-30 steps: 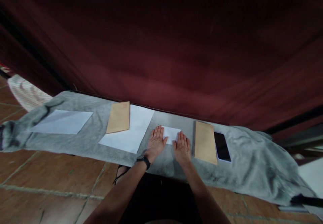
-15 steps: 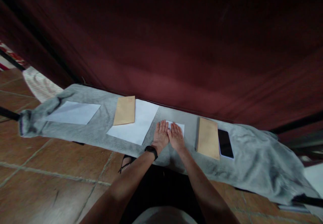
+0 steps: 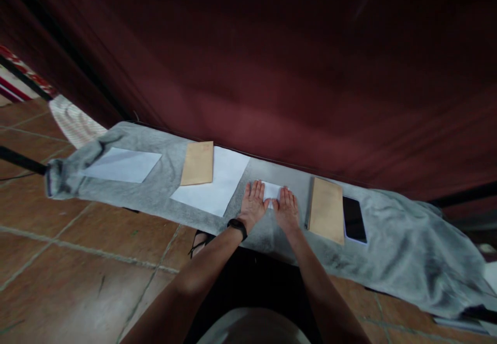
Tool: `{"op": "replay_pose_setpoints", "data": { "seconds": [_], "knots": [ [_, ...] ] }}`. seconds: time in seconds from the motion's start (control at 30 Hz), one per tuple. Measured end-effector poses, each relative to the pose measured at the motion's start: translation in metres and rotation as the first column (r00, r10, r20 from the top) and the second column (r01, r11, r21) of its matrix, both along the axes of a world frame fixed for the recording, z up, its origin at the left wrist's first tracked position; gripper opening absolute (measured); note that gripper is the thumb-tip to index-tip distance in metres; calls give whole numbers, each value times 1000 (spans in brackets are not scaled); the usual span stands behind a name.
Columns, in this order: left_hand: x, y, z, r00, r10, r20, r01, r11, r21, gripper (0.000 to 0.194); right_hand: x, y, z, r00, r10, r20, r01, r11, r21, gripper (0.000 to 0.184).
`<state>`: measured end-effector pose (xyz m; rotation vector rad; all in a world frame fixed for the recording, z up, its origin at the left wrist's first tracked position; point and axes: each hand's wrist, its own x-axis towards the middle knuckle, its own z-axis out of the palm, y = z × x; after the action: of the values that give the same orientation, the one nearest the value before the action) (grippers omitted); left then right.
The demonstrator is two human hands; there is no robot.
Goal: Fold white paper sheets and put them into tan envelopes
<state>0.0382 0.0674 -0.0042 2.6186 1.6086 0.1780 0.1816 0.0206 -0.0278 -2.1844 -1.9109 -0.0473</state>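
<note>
A small white piece of paper (image 3: 272,191), which looks folded, lies on the grey cloth. My left hand (image 3: 253,202) rests flat on its left part, fingers stretched out, a dark band on the wrist. On its right part my right hand (image 3: 287,209) lies flat too, fingers pointing away from me. The paper's middle shows between the hands; its ends are covered by them. To the left lies a larger white sheet (image 3: 229,178) with a brown envelope (image 3: 199,163) on its upper left part. Right of my right hand is another brown envelope or pad (image 3: 326,210).
A dark phone (image 3: 354,221) lies right of the right-hand brown item. Another white sheet (image 3: 123,165) is at the left end. The grey cloth (image 3: 407,240) covers a narrow surface, wrinkled at the right. A dark red fabric wall (image 3: 248,85) rises behind it. Brown tiles (image 3: 77,277) cover the floor.
My hands have moved apart over the small paper, left hand to the left and right hand to the right, uncovering its middle. The whole view has shifted slightly.
</note>
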Motion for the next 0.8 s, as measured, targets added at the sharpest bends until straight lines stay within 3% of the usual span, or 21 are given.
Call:
{"op": "replay_pose_setpoints", "data": {
  "seconds": [0.37,0.47,0.63,0.8],
  "knots": [
    [-7,0,-2,996,64,66,-64,998,-10,60,0,0,3,1000,-18,1,18,1000,-10,64],
    [1,1,1,996,54,70,-56,998,19,59,-1,1,4,999,-30,-21,29,999,-21,63],
    [24,-4,3,992,-80,99,82,996,-16,55,-1,0,2,999,-24,-45,23,1000,-13,57],
    [25,1,-4,993,-29,116,32,999,-20,57,-1,0,1,999,-18,-51,18,1000,1,57]
  ]
}}
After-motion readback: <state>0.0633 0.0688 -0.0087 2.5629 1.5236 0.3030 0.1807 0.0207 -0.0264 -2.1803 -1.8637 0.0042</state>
